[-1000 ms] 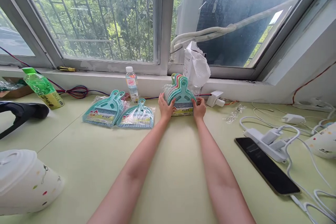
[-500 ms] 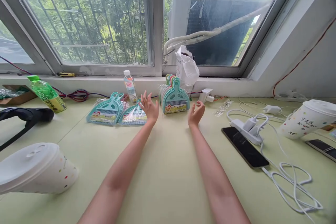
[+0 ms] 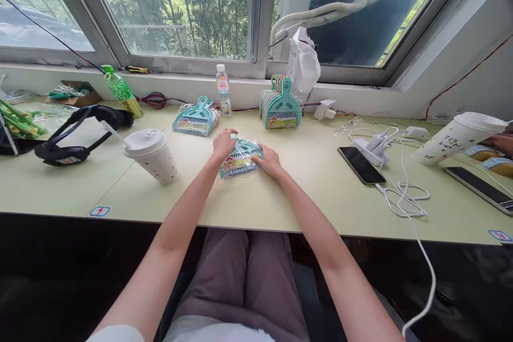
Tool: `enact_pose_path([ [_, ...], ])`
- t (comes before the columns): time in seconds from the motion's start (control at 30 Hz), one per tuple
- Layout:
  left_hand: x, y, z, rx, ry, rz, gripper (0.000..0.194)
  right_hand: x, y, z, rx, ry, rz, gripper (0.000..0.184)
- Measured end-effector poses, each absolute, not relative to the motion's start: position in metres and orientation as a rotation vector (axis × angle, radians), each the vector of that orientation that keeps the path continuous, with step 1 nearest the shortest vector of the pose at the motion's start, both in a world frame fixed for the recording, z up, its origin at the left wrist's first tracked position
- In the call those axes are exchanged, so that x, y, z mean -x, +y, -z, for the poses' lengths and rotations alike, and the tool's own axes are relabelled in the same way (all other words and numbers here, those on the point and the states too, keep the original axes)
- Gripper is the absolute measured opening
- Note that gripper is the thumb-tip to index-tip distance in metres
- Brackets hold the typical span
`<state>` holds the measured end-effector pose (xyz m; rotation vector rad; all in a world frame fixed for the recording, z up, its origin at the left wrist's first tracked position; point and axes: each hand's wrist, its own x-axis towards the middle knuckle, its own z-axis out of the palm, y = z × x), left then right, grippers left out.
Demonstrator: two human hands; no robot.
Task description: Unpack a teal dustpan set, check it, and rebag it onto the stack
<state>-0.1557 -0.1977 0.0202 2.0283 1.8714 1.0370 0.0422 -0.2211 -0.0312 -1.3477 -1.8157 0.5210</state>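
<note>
A teal mini dustpan-and-brush set [image 3: 240, 161] in clear wrapping lies on the table in front of me, with a yellow and red label. My left hand [image 3: 224, 145] is closed on its upper left side, near the handle. At its right edge, my right hand [image 3: 269, 161] grips it with the thumb over the wrapping. Another wrapped teal set or two [image 3: 195, 117] lie behind and to the left. A standing stack of similar sets [image 3: 281, 106], with some red and green handles, is at the back by the window.
A white lidded cup [image 3: 151, 155] stands left, near a black strapped headset [image 3: 86, 131]. Two bottles, one green [image 3: 122, 91] and one clear [image 3: 223, 91], are at the back. To the right are a phone [image 3: 360, 164], power strip [image 3: 371, 150], white cables and another cup [image 3: 457, 139].
My view has tipped down. One wrapped set has come from beside the clear bottle towards me and to the right. Both hands, previously empty, are now on it.
</note>
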Motion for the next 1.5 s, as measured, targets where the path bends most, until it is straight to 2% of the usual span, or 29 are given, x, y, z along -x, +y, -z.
enact_pose_path([
  [0.1,0.177,-0.207,-0.010,-1.835,1.784,-1.165,0.036,-0.043,-0.227,0.026,1.155,-1.760,-0.890,0.070],
  [0.17,0.183,-0.210,-0.005,-1.678,1.614,-1.310,0.043,-0.046,-0.227,0.020,1.058,-1.655,-1.065,0.070],
  [0.23,0.180,-0.211,-0.006,-1.562,1.451,-1.486,0.050,-0.050,-0.226,0.015,1.025,-1.508,-1.093,0.064],
  [0.33,0.168,-0.213,-0.015,-1.463,1.289,-1.644,0.064,-0.056,-0.222,0.007,0.960,-1.250,-0.978,0.052],
  [0.4,0.161,-0.216,-0.019,-1.367,1.202,-1.515,0.064,-0.062,-0.220,0.005,0.913,-1.140,-0.915,0.051],
  [0.53,0.156,-0.218,-0.013,-1.233,0.950,-1.106,0.052,-0.070,-0.219,0.007,0.966,-1.180,-0.934,0.056],
  [0.6,0.156,-0.216,-0.006,-1.119,0.926,-1.164,0.052,-0.069,-0.221,0.009,1.065,-1.292,-0.824,0.057],
  [0.67,0.157,-0.212,-0.002,-0.947,0.946,-1.290,0.046,-0.064,-0.226,0.008,1.138,-1.426,-0.533,0.054],
  [0.73,0.160,-0.207,-0.001,-0.807,0.933,-1.400,0.035,-0.055,-0.231,0.006,1.113,-1.521,-0.225,0.046],
  [0.8,0.165,-0.203,-0.002,-0.725,0.898,-1.504,0.020,-0.043,-0.236,0.003,1.013,-1.557,-0.136,0.037],
  [0.87,0.168,-0.200,-0.004,-0.694,0.849,-1.549,0.010,-0.031,-0.239,0.003,0.948,-1.546,-0.275,0.032],
  [0.93,0.168,-0.200,-0.006,-0.696,0.815,-1.551,0.009,-0.021,-0.238,0.006,0.956,-1.454,-0.521,0.032],
  [1.1,0.160,-0.206,-0.005,-0.755,0.781,-1.523,0.014,-0.021,-0.225,0.020,1.061,-1.054,-0.968,0.033],
  [1.17,0.159,-0.208,-0.005,-0.853,0.753,-1.469,0.024,-0.028,-0.218,0.025,0.999,-1.044,-1.144,0.028],
  [1.33,0.166,-0.210,-0.007,-1.094,0.811,-1.274,0.052,-0.042,-0.207,0.030,0.962,-0.880,-1.156,0.018],
  [1.5,0.169,-0.209,-0.007,-1.190,0.902,-1.219,0.054,-0.043,-0.213,0.023,0.876,-0.900,-1.224,0.026],
])
